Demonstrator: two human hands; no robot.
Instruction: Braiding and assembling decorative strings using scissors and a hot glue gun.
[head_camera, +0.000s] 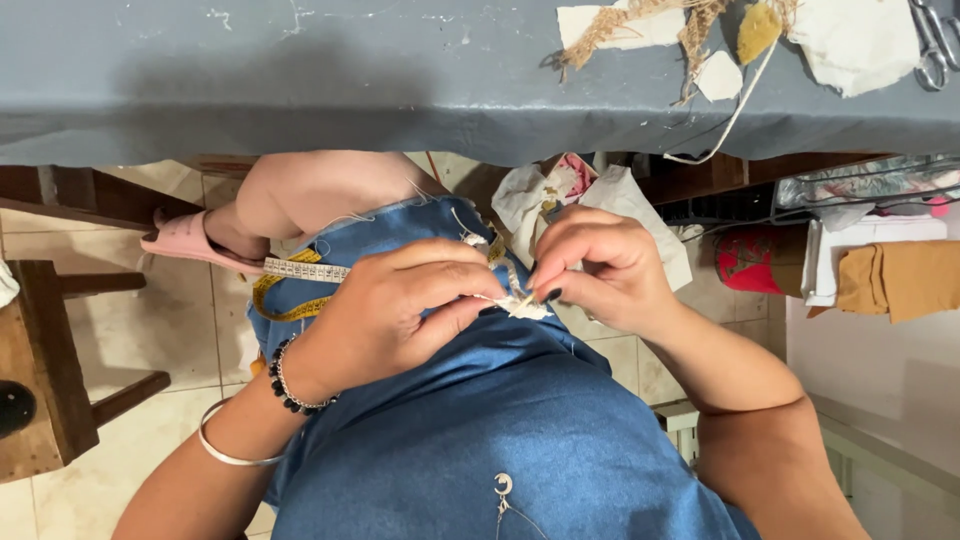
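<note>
My left hand (395, 305) and my right hand (600, 270) meet over my lap, above a blue denim garment (480, 420). Both pinch a small white scrap of cloth (520, 308) between thumb and fingertips. The left wrist wears a beaded bracelet and a thin metal bangle. A measuring tape (300, 272), white and yellow, lies across my lap just left of the left hand. The scrap is mostly hidden by the fingers.
A table covered in grey cloth (300, 80) spans the top, carrying white fabric pieces (850, 40), frayed burlap bits (690, 30), string and scissors (935, 45). A wooden stool (50, 370) stands at left. Folded cloths and bags (880, 275) sit at right on the tiled floor.
</note>
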